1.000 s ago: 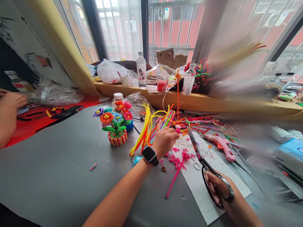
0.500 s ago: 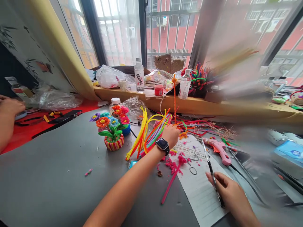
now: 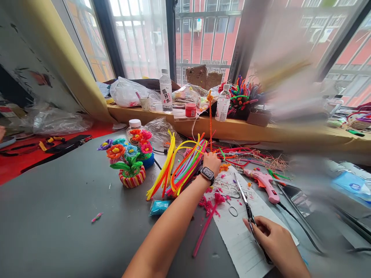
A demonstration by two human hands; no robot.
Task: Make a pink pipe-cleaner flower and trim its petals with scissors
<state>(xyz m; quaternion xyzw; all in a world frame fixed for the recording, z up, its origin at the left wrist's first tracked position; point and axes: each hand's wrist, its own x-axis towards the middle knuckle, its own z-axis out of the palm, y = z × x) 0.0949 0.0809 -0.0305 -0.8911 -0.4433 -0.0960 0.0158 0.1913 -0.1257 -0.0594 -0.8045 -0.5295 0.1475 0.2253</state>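
Observation:
My left hand (image 3: 211, 162), wearing a dark watch (image 3: 207, 173), reaches forward over the table. Its fingers look curled, with their tips hidden behind the hand. Just beyond it rises an upright orange chenille stem (image 3: 210, 123) with a small orange knob on top; whether the fingers touch it I cannot tell. To its left lies a bundle of colourful pipe cleaners (image 3: 188, 162). In my right hand (image 3: 272, 237) are scissors (image 3: 245, 199), blades together, pointing away over a white paper sheet (image 3: 234, 235). A pink fuzzy flower on a stem (image 3: 207, 227) lies between my arms.
Potted pipe-cleaner flowers (image 3: 131, 177) stand at left, near a blue packet (image 3: 159, 207). A pink glue gun (image 3: 263, 183) with a cord lies right of the paper. Bottles (image 3: 166, 92) and a box of fuzzy stems (image 3: 243, 96) line the sill. Another person's hand (image 3: 1, 132) shows far left.
My left hand has shifted right, closer to the orange stem's base. My right hand still holds the scissors, slightly further left in view. The other person's arm has mostly left the picture.

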